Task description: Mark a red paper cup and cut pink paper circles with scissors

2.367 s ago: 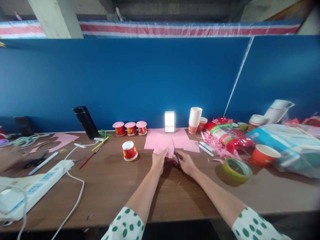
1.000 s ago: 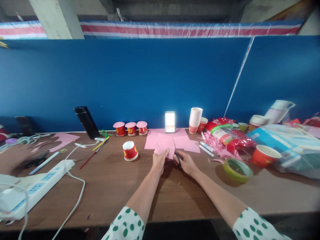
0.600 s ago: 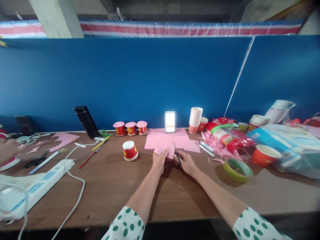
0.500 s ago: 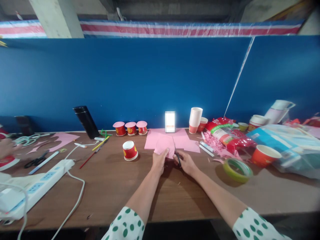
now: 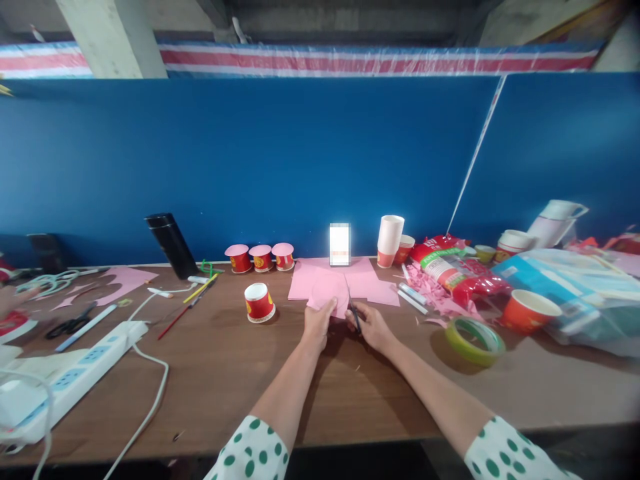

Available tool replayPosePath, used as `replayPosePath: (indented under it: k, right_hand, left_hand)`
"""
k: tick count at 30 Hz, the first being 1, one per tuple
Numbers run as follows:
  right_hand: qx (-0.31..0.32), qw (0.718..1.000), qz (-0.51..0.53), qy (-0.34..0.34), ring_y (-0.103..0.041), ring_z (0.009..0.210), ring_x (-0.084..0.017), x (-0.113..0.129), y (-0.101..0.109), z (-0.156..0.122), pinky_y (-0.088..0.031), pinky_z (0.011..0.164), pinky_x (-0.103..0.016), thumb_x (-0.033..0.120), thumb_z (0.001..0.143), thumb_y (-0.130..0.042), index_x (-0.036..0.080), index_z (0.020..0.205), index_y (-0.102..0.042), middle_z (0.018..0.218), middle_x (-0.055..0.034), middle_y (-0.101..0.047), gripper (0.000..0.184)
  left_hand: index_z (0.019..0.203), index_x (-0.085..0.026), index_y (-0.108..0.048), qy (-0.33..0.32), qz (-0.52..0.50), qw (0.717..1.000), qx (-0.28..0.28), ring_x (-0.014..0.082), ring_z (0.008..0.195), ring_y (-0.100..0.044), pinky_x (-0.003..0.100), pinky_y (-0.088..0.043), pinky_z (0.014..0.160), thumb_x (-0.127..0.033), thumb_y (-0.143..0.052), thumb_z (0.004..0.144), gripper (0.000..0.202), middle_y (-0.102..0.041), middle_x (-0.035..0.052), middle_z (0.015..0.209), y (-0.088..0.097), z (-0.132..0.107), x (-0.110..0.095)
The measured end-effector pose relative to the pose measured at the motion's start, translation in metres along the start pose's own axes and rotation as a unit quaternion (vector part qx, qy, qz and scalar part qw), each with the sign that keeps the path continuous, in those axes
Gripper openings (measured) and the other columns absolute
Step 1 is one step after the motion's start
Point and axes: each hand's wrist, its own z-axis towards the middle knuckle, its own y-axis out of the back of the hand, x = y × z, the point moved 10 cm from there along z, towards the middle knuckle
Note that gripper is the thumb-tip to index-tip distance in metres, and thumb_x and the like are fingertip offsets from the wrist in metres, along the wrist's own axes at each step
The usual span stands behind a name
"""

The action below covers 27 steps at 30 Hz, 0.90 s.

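My left hand (image 5: 319,323) pinches a rounded piece of pink paper (image 5: 329,292), thumb on top. In my right hand (image 5: 373,325) is a pair of scissors (image 5: 356,317) with dark handles, its blades at the right edge of that paper. Whether the blades are parted cannot be made out. Behind both hands, pink sheets (image 5: 305,277) lie flat on the table. To the left of my left hand stands a red paper cup (image 5: 259,303), upside down. Farther back are three short red cups (image 5: 261,258) topped with pink discs.
A lit phone (image 5: 340,244) leans at the blue partition (image 5: 320,147). Stacked paper cups (image 5: 391,240), a red snack bag (image 5: 453,270) and a tape roll (image 5: 475,341) are on the right. To the left are a black bottle (image 5: 171,245), a power strip (image 5: 75,380) and another person's hand (image 5: 13,299).
My hands, the paper and the scissors stay almost in place. The view shifts very slightly. At the far left, the other person's hand has moved a little lower and left.
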Motion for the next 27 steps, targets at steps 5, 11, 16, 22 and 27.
replayPosePath:
  k: [5, 11, 16, 22, 27]
  right_hand:
    - [-0.002, 1.000, 0.013, 0.003, -0.045, 0.051, -0.011, 0.0021, -0.0005, 0.0003, -0.037, 0.047, -0.020, 0.043, 0.080, -0.052, 0.016, 0.076, -0.054, 0.056, 0.0018, -0.050, 0.027]
    - [-0.005, 1.000, 0.026, 0.002, -0.045, 0.051, -0.010, 0.0044, -0.0005, 0.0005, -0.037, 0.047, -0.021, 0.045, 0.079, -0.051, 0.016, 0.075, -0.053, 0.055, 0.0025, -0.049, 0.030]
    - [-0.005, 1.000, 0.030, -0.001, -0.044, 0.049, -0.010, 0.0049, -0.0008, 0.0001, -0.036, 0.047, -0.021, 0.046, 0.079, -0.051, 0.017, 0.072, -0.052, 0.054, 0.0029, -0.048, 0.030]
    - [-0.004, 1.000, 0.027, 0.003, -0.044, 0.050, -0.010, 0.0054, -0.0001, 0.0002, -0.035, 0.047, -0.021, 0.045, 0.079, -0.052, 0.017, 0.069, -0.050, 0.054, 0.0032, -0.047, 0.029]
    - [-0.003, 1.000, 0.020, 0.001, -0.045, 0.049, -0.011, 0.0018, 0.0006, 0.0004, -0.035, 0.046, -0.021, 0.045, 0.078, -0.053, 0.018, 0.070, -0.051, 0.054, 0.0030, -0.048, 0.029]
  left_hand:
    - [0.096, -0.007, -0.062, 0.011, 0.000, 1.000, 0.001, 0.0183, 0.053, -0.062, 0.027, -0.050, 0.045, -0.032, -0.076, 0.055, 0.050, -0.067, 0.0094, 0.069, -0.0010, -0.0016, -0.0004]
    - [0.093, -0.008, -0.063, 0.012, -0.003, 1.000, 0.006, 0.0194, 0.056, -0.063, 0.028, -0.052, 0.048, -0.032, -0.075, 0.055, 0.046, -0.067, 0.0094, 0.068, -0.0016, -0.0024, -0.0008]
    - [0.097, -0.006, -0.062, 0.018, 0.003, 1.000, 0.002, 0.0193, 0.050, -0.062, 0.029, -0.050, 0.043, -0.032, -0.075, 0.055, 0.051, -0.067, 0.0099, 0.067, -0.0012, -0.0031, -0.0008]
    - [0.096, -0.006, -0.062, 0.011, 0.003, 1.000, 0.002, 0.0192, 0.053, -0.063, 0.029, -0.051, 0.046, -0.031, -0.076, 0.055, 0.050, -0.067, 0.0095, 0.067, -0.0019, -0.0037, -0.0036]
    - [0.096, -0.007, -0.063, 0.005, 0.013, 1.000, 0.000, 0.0186, 0.054, -0.063, 0.028, -0.051, 0.047, -0.033, -0.076, 0.054, 0.051, -0.068, 0.0097, 0.068, -0.0003, -0.0021, -0.0034]
